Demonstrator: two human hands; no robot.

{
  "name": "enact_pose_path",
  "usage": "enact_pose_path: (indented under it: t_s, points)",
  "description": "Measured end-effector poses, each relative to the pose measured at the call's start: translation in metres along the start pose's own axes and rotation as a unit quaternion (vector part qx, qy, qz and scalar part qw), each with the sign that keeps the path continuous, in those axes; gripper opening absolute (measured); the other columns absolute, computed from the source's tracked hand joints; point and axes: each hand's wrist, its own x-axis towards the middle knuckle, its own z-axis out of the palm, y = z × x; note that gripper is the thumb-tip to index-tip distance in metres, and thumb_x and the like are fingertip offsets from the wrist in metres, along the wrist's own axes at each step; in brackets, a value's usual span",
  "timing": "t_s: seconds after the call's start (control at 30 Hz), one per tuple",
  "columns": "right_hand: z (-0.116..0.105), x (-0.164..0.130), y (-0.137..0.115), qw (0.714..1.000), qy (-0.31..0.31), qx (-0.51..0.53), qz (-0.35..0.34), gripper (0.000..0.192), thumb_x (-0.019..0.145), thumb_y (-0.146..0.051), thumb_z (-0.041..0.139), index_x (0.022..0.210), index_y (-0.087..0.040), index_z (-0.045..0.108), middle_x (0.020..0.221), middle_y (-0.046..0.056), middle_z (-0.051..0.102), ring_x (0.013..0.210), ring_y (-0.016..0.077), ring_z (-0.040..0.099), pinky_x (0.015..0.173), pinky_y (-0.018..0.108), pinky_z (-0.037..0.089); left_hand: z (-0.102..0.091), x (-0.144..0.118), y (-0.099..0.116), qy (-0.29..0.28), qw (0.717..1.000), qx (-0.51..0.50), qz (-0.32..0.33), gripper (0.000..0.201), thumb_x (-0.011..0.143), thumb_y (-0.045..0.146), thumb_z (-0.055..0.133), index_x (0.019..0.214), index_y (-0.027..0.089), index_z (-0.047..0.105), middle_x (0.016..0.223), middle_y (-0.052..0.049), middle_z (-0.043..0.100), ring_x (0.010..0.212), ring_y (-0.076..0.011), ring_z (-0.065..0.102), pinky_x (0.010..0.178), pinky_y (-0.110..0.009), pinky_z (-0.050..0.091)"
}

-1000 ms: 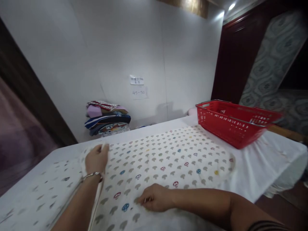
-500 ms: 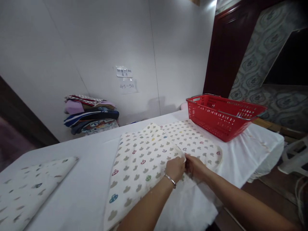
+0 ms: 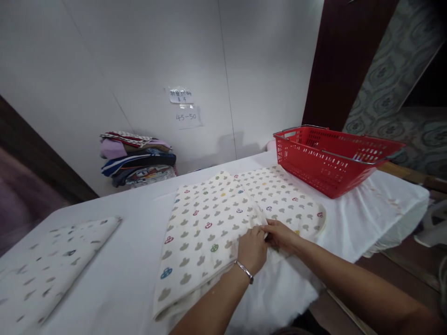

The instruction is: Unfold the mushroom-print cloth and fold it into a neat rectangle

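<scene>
A cream cloth (image 3: 206, 232) printed with grey, red, green and blue mushrooms lies partly folded on the white-covered table. My left hand (image 3: 252, 249), with a silver bracelet at the wrist, is closed on the near part of the cloth's folded edge. Right beside it, my right hand (image 3: 281, 236) pinches the same edge, its fingertips meeting those of the left. Between the fingers the gathered fabric is mostly hidden. To the right of the hands, a single rounded part of the cloth lies flat.
At the back right stands a red plastic basket (image 3: 331, 172) with metal handles. A second printed cloth (image 3: 52, 270) lies folded at the left. Folded garments (image 3: 139, 160) are stacked beyond the far edge, by a wall with paper signs (image 3: 188, 116). The table's right edge (image 3: 394, 232) drops off.
The view has shifted slightly, moving the basket right and up. Both hands stay on the cloth's edge, and the near edge of the folded part now shows more.
</scene>
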Motion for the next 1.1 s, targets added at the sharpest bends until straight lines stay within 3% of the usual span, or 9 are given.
enact_pose_path:
  t_s: [0.13, 0.27, 0.53, 0.7, 0.87, 1.1]
  points:
    - [0.0, 0.0, 0.001, 1.0, 0.013, 0.02, -0.002, 0.017, 0.068, -0.02, 0.062, 0.082, -0.016, 0.053, 0.065, -0.002, 0.058, 0.054, 0.0098, 0.055, 0.052, 0.022, 0.048, 0.001, -0.003, 0.002, 0.016, 1.0, 0.009, -0.013, 0.027, 0.08, 0.017, 0.045, 0.107, 0.019, 0.052, 0.101, -0.006, 0.057, 0.094, -0.0202, 0.051, 0.077, -0.033, 0.043]
    - [-0.001, -0.001, -0.003, 1.0, 0.011, 0.023, 0.013, 0.023, 0.065, -0.011, 0.057, 0.088, -0.014, 0.055, 0.065, 0.001, 0.062, 0.057, 0.0128, 0.06, 0.056, 0.026, 0.052, 0.0, -0.009, 0.004, 0.023, 0.999, 0.021, -0.021, 0.026, 0.08, 0.015, 0.045, 0.105, 0.019, 0.05, 0.098, -0.006, 0.056, 0.093, -0.0205, 0.05, 0.078, -0.034, 0.041]
    - [-0.01, 0.0, -0.016, 0.988, 0.031, -0.129, 0.078, 0.022, 0.069, -0.01, 0.049, 0.09, -0.013, 0.053, 0.065, 0.008, 0.066, 0.056, 0.0177, 0.064, 0.045, 0.023, 0.05, 0.002, -0.03, -0.001, 0.038, 0.993, 0.098, -0.049, 0.021, 0.079, 0.009, 0.042, 0.094, 0.018, 0.053, 0.095, -0.007, 0.055, 0.091, -0.0214, 0.048, 0.078, -0.035, 0.038]
    - [-0.014, 0.0, -0.025, 0.979, 0.041, -0.181, 0.086, 0.017, 0.069, -0.008, 0.047, 0.084, -0.012, 0.051, 0.056, 0.01, 0.063, 0.044, 0.0201, 0.06, 0.037, 0.026, 0.046, -0.002, -0.047, -0.019, 0.049, 0.987, 0.127, -0.082, 0.029, 0.077, 0.007, 0.042, 0.102, 0.017, 0.053, 0.099, -0.008, 0.054, 0.092, -0.0222, 0.048, 0.077, -0.036, 0.038]
    - [-0.022, 0.0, -0.033, 0.991, 0.032, -0.122, 0.039, 0.015, 0.074, -0.008, 0.045, 0.087, -0.012, 0.05, 0.063, 0.008, 0.065, 0.052, 0.0175, 0.062, 0.044, 0.024, 0.049, -0.02, -0.071, -0.043, 0.036, 0.978, 0.149, -0.139, 0.028, 0.075, 0.005, 0.044, 0.097, 0.018, 0.056, 0.097, -0.008, 0.055, 0.093, -0.0219, 0.049, 0.078, -0.035, 0.038]
    - [-0.04, 0.005, -0.048, 0.998, 0.031, -0.049, 0.014, 0.017, 0.076, -0.007, 0.044, 0.092, -0.012, 0.05, 0.067, 0.006, 0.064, 0.054, 0.015, 0.062, 0.045, 0.022, 0.05, -0.048, -0.119, -0.081, 0.077, 0.952, 0.217, -0.201, 0.031, 0.069, 0.005, 0.048, 0.096, 0.017, 0.057, 0.1, -0.008, 0.058, 0.095, -0.0227, 0.05, 0.08, -0.033, 0.038]
